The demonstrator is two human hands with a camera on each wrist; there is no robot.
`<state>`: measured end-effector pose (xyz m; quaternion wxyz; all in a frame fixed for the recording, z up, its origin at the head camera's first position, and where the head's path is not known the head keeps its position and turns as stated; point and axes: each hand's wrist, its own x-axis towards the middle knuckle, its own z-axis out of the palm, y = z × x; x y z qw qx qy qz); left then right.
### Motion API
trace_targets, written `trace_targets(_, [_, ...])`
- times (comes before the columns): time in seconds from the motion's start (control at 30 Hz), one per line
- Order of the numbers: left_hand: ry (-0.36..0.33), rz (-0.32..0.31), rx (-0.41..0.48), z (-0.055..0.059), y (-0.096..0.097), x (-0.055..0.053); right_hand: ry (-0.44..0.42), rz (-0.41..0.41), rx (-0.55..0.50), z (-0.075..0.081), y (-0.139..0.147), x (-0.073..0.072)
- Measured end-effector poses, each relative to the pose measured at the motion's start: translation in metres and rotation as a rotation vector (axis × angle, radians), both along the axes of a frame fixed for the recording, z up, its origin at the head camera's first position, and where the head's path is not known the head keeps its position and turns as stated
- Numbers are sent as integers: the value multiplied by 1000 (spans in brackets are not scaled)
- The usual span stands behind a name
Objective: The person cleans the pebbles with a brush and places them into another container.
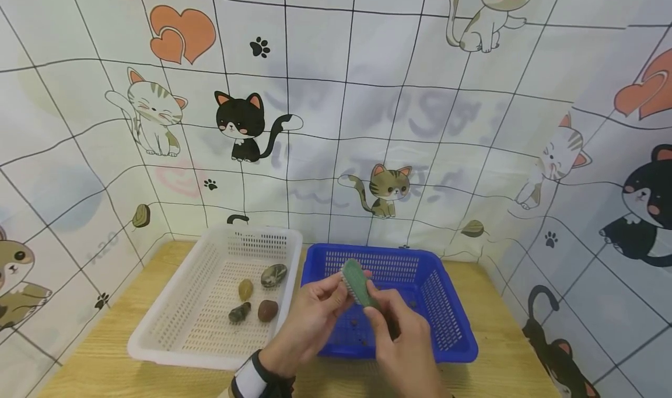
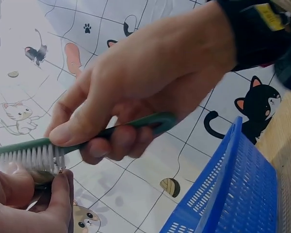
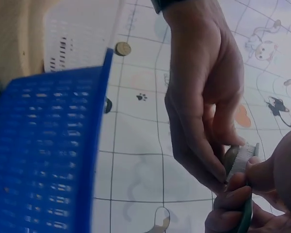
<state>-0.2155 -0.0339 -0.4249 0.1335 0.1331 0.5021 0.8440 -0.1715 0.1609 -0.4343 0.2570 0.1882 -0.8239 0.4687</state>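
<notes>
A green brush (image 1: 354,278) with white bristles is in my right hand (image 1: 404,339), above the blue basket. Curled fingers grip its handle, and the thumb lies near the brush head. My left hand (image 1: 310,316) pinches a small brownish stone (image 3: 231,157), largely hidden by the fingers and the brush. In the right wrist view the bristles (image 3: 242,158) touch this stone. The left wrist view shows the brush (image 2: 26,148) lying over the stone (image 2: 41,176), bristles down.
The blue basket (image 1: 458,313) stands on the wooden table (image 1: 499,328), with a few small dark bits inside. To its left is a white basket (image 1: 157,304) holding several stones, among them a reddish-brown one (image 1: 268,310). A cat-printed tile covering (image 1: 325,112) rises behind.
</notes>
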Motion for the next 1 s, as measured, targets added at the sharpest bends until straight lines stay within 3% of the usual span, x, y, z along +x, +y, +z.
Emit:
trace_targets(0.1, [21,-16,-16,-1,-1,1,33,-9,-11,3,2,-8])
trace_targets(0.3, [39,-27,-35,-1,-4,0,-30,-54,-42,6,12,-12])
trace_targets(0.4, [65,-25,-55,0,-5,-2,-18,-63,-48,6,19,-13])
trace_targets(0.57, [159,32,-207,1,-8,-2,43,-56,-59,-3,31,-21])
trace_targets(0.7, [228,103,-356,1,-8,0,3,-58,-60,-2,33,-22])
trace_targets(0.73, [242,114,-380,2,-7,1,-30,-81,-44,5,31,-17])
trace_targets(1.0, [223,167,-432,4,-5,5,-90,-106,-42,13,27,-14])
